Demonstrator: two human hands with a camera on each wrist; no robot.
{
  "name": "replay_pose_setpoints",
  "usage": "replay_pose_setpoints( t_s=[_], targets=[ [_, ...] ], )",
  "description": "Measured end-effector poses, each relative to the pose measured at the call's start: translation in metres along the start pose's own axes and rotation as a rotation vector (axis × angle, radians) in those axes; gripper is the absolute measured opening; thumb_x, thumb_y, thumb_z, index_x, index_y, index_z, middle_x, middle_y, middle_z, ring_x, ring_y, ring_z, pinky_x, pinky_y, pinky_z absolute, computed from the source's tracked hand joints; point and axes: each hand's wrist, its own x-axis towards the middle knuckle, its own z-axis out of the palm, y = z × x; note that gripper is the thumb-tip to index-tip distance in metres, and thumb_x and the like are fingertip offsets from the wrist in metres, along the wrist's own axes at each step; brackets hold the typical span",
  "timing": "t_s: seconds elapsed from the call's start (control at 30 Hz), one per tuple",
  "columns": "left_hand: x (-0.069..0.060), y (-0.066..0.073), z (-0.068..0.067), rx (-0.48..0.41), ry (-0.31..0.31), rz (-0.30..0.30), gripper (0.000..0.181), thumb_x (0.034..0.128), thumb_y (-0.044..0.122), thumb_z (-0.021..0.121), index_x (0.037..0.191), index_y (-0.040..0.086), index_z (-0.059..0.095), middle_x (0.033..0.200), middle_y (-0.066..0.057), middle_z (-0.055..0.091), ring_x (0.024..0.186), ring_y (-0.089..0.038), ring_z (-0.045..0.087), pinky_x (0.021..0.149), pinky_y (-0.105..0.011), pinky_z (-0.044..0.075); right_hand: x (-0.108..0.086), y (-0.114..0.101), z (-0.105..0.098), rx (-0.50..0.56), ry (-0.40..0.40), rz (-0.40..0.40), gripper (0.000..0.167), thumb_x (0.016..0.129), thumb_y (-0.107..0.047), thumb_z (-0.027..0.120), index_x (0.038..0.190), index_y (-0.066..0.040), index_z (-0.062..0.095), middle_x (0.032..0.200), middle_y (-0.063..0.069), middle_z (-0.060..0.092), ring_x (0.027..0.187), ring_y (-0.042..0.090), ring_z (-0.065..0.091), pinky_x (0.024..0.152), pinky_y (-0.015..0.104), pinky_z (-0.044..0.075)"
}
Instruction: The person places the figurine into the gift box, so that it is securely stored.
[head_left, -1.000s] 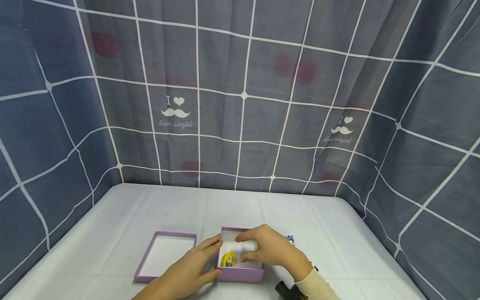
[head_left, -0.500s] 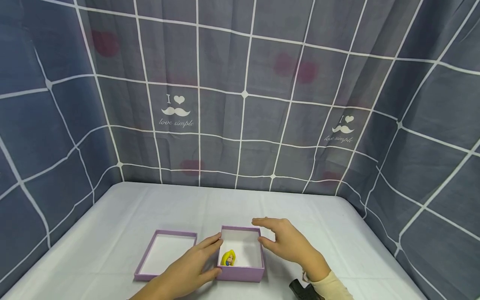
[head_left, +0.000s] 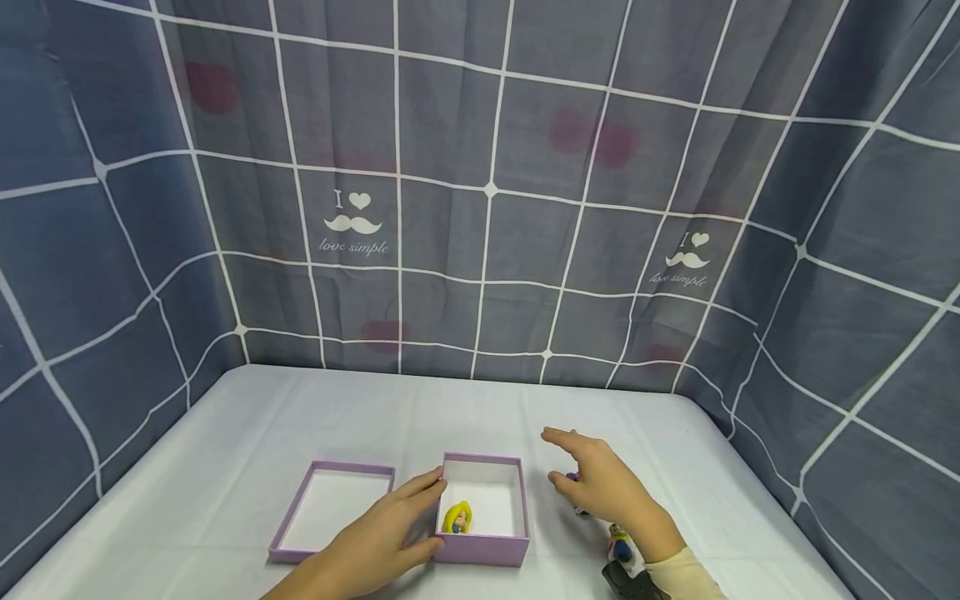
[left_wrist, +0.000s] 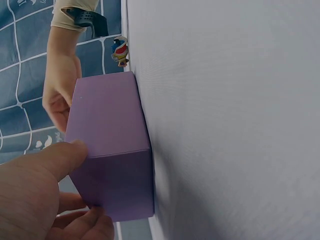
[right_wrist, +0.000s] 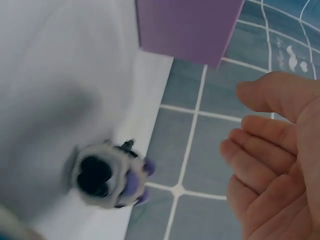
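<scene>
My left hand (head_left: pixel 390 525) grips the left side of an open purple box (head_left: pixel 483 550), thumb at its front corner and fingers along the left wall. A small yellow-haired figurine (head_left: pixel 456 518) is in the box's near left corner. Right of the box, my right hand (head_left: pixel 607 483) hovers with thumb and fingers spread, holding nothing. Below it stands a grey-and-purple figurine (right_wrist: pixel 112 175), blurred in the right wrist view and mostly hidden in the head view. Near the right wrist is another figurine (head_left: pixel 619 546), whose blue, red and yellow parts show in the left wrist view.
A purple-rimmed box lid (head_left: pixel 330 510) lies with its white inside up, left of the box. The white-covered table (head_left: pixel 465 412) is enclosed by a grey-blue checked curtain (head_left: pixel 450 225) behind and at both sides. A black device (head_left: pixel 633 583) is strapped at the right wrist.
My right hand has moved out from over the box to the right, uncovering the box's inside. The left hand, the box and the yellow-haired figurine have stayed put.
</scene>
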Motion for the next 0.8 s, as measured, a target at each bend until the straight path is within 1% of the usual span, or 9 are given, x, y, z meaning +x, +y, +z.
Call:
replay_pose_setpoints(
  t_s=[0.2, 0.27, 0.37, 0.57, 0.63, 0.8],
  targets=[
    [-0.001, 0.0, 0.001, -0.013, -0.007, -0.002, 0.065, 0.0908, 0.033, 0.069, 0.14, -0.004, 0.048, 0.153, -0.013, 0.036, 0.136, -0.03, 0.04, 0.104, -0.049, 0.041, -0.008, 0.015, 0.005, -0.011, 0.021, 0.088, 0.06, 0.075, -0.017, 0.082, 0.13, -0.005, 0.061, 0.128, 0.007, 0.063, 0.118, 0.026, 0.059, 0.099, 0.043, 0.048],
    [-0.001, -0.001, 0.002, -0.012, -0.008, -0.004, 0.066, 0.0907, 0.033, 0.069, 0.14, -0.004, 0.048, 0.153, -0.012, 0.036, 0.136, -0.03, 0.04, 0.104, -0.049, 0.041, -0.011, 0.019, 0.005, -0.011, 0.014, 0.112, 0.062, 0.073, -0.018, 0.083, 0.13, -0.005, 0.061, 0.128, 0.008, 0.063, 0.117, 0.025, 0.059, 0.098, 0.043, 0.048],
    [0.0, -0.001, 0.002, -0.005, -0.005, -0.004, 0.066, 0.0907, 0.034, 0.069, 0.141, -0.003, 0.047, 0.153, -0.012, 0.036, 0.136, -0.03, 0.04, 0.104, -0.049, 0.041, -0.015, 0.023, 0.005, -0.005, -0.02, 0.148, 0.066, 0.072, -0.022, 0.084, 0.131, -0.006, 0.06, 0.13, 0.007, 0.062, 0.118, 0.025, 0.059, 0.099, 0.043, 0.048],
    [-0.001, -0.002, 0.001, 0.0, 0.01, 0.001, 0.066, 0.0905, 0.034, 0.069, 0.14, -0.004, 0.047, 0.153, -0.013, 0.036, 0.136, -0.03, 0.04, 0.105, -0.048, 0.04, -0.022, 0.028, 0.003, 0.028, -0.119, 0.189, 0.073, 0.07, -0.03, 0.084, 0.135, -0.009, 0.057, 0.134, 0.008, 0.059, 0.12, 0.032, 0.057, 0.097, 0.051, 0.047],
    [-0.001, -0.001, 0.001, -0.001, 0.009, -0.002, 0.067, 0.0904, 0.034, 0.069, 0.141, -0.004, 0.047, 0.153, -0.012, 0.036, 0.136, -0.03, 0.04, 0.105, -0.048, 0.04, -0.023, 0.03, 0.003, 0.031, -0.143, 0.197, 0.074, 0.069, -0.029, 0.084, 0.135, -0.01, 0.057, 0.134, 0.008, 0.059, 0.12, 0.032, 0.056, 0.097, 0.052, 0.047],
    [0.0, -0.001, 0.001, -0.006, 0.0, -0.009, 0.067, 0.0906, 0.034, 0.069, 0.141, -0.003, 0.047, 0.153, -0.011, 0.036, 0.136, -0.03, 0.04, 0.104, -0.048, 0.04, -0.025, 0.034, 0.005, 0.026, -0.186, 0.218, 0.072, 0.069, -0.02, 0.081, 0.136, -0.007, 0.057, 0.13, 0.009, 0.062, 0.119, 0.032, 0.056, 0.097, 0.053, 0.047]
  ],
)
